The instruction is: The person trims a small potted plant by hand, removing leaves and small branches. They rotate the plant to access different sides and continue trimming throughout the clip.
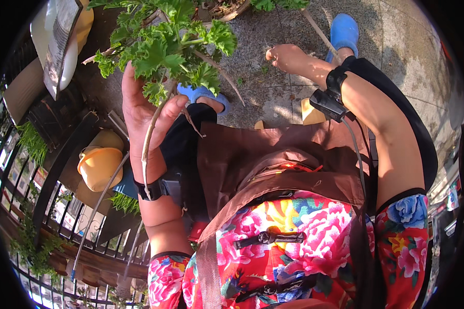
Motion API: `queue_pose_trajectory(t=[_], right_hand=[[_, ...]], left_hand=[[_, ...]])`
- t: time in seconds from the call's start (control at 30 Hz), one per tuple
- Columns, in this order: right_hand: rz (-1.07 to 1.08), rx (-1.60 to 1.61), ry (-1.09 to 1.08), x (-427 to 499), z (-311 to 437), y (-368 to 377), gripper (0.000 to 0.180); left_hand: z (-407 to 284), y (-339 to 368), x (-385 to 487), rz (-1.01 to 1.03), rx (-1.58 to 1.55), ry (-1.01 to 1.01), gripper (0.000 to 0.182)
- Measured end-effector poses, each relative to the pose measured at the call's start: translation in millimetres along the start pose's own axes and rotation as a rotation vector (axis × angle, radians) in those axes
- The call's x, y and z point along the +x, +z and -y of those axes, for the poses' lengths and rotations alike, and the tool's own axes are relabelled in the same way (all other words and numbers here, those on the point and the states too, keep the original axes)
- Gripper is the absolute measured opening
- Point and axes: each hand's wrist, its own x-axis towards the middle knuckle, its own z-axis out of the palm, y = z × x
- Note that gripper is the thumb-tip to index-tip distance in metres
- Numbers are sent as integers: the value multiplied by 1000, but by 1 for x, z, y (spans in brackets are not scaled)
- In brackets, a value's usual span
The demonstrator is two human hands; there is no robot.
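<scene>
My left hand [147,100] is around a woody plant stem [150,137], its thumb against it, below a cluster of lobed green leaves [162,50]. The bare lower end of the stem reaches down over the black wrist strap [149,191]. More thin, cut-looking twigs [224,77] stick out from the same foliage. My right hand [288,58] is out over the paved floor, its fingers curled; whether something is inside them is hidden. Beyond it a bare branch [320,33] slants down towards my right wrist. A brown apron [255,154] covers my lap.
A plant with thick branches [236,13] stands at the top. On the left are a yellow-orange bucket [100,168], a dark planter [54,116], a long thin rod [96,210] and a metal railing [58,216]. Blue slippers [344,33] rest on the stone paving [394,46].
</scene>
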Motion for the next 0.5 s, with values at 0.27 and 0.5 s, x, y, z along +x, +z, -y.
queue_pose_trajectory(t=[0.27, 0.5], right_hand=[[324, -341, -116, 60, 15, 87, 31], [539, -422, -45, 52, -6, 83, 18]], left_hand=[[7, -13, -9, -24, 151, -139, 108], [16, -18, -1, 182, 116, 121, 102]])
